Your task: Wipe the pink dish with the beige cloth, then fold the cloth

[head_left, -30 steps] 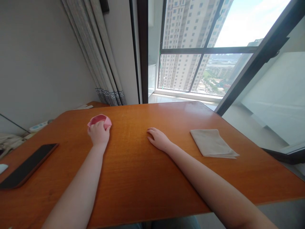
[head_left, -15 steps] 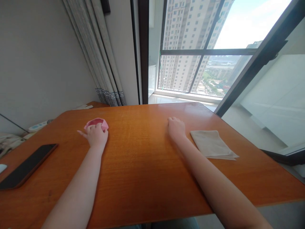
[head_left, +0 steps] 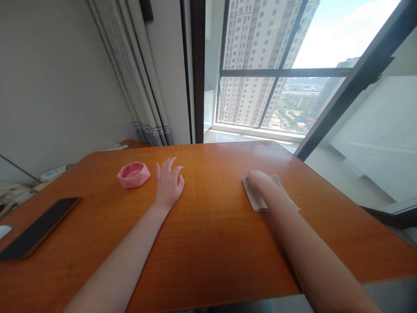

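Note:
My left hand (head_left: 168,184) is just above or on the wooden table (head_left: 202,243), fingers spread, holding nothing. To its left, a short gap away, stands a small pink bowl (head_left: 133,175) with faceted sides, upright and with its hollow facing up. My right hand (head_left: 260,180) is closed over a folded beige cloth (head_left: 256,200) on the right part of the table. Its fingers point down and are mostly hidden behind the back of the hand. The cloth lies flat, partly covered by the hand and forearm.
A long, dark flat slab (head_left: 39,228) lies at the table's left, with a white rounded object (head_left: 4,231) beside it. A white power strip (head_left: 54,173) is beyond the left edge. Behind the table are a grey curtain (head_left: 130,74) and a large window (head_left: 276,72).
My left hand has let go of the pink bowl and moved right, its fingers now spread. My right hand has moved right onto the cloth, which has shifted left.

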`<state>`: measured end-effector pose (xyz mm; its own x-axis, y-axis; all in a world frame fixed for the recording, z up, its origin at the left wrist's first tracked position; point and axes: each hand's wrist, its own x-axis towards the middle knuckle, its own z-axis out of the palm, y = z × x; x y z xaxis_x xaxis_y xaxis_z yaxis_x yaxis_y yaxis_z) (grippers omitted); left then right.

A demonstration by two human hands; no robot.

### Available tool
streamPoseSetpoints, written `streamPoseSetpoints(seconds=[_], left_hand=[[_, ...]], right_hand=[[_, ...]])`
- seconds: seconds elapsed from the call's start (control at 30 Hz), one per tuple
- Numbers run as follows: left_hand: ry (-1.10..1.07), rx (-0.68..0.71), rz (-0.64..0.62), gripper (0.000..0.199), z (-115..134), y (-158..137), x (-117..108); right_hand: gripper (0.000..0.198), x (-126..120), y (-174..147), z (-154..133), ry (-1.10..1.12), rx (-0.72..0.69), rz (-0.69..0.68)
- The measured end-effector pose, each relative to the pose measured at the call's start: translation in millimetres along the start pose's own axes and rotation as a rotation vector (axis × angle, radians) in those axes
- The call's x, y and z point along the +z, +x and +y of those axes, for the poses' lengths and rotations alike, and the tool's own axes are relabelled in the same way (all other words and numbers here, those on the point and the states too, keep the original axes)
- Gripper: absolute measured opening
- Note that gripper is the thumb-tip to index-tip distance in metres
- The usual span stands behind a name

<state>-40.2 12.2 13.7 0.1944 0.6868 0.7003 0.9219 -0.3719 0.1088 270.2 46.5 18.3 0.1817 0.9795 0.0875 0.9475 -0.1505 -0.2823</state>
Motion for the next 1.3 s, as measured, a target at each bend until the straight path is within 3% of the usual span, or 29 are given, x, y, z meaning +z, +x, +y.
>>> streamPoseSetpoints(seconds=[0.17,0.27,0.37,0.47,0.67,0.83,0.93,1.03,1.17,1.3], left_hand=[[-0.274,0.302,-0.137,0.02,39.8,-6.1,-0.6],[-0.31,0.287,-0.183,0.018,38.4,-6.4,-1.7],[-0.341,0.246,-0.29,0.022,30.7,-3.8,-2.0],[-0.412,0.295,-0.444,0.029,29.0,-4.4,1.2],[-0.344,0.304,-0.684,0.066,43.0,-21.6,14.3],[-0.204,0.197,-0.676,0.065,42.5,-39.7,8.9],[-0.172,0.211,-0.663,0.062,17.2,-54.4,-6.3],[-0.136,0.182,-0.674,0.062,-27.9,-73.9,-28.2],[0.0,-0.034,-0.658,0.059,-99.1,-103.3,-61.0],[-0.017,-0.139,-0.642,0.056,-164.0,-123.0,-89.0]], right_hand=[[0.011,25.9,-27.0,-69.9,0.084,-0.196,-0.087],[0.014,35.8,-34.7,-89.8,0.424,-0.353,0.001],[0.02,43.0,-27.5,-82.9,0.658,-0.387,0.148],[0.022,51.4,-10.9,-62.7,0.656,-0.373,0.224],[0.021,65.5,12.4,-39.3,0.537,-0.317,0.146],[0.02,64.3,13.0,-38.4,0.494,-0.359,0.093],[0.019,62.2,11.0,-39.5,0.467,-0.362,0.071],[0.019,61.1,9.7,-40.7,0.434,-0.378,0.059],[0.019,59.7,9.4,-42.1,0.406,-0.398,0.052],[0.02,57.1,7.3,-44.3,0.361,-0.412,0.048]])
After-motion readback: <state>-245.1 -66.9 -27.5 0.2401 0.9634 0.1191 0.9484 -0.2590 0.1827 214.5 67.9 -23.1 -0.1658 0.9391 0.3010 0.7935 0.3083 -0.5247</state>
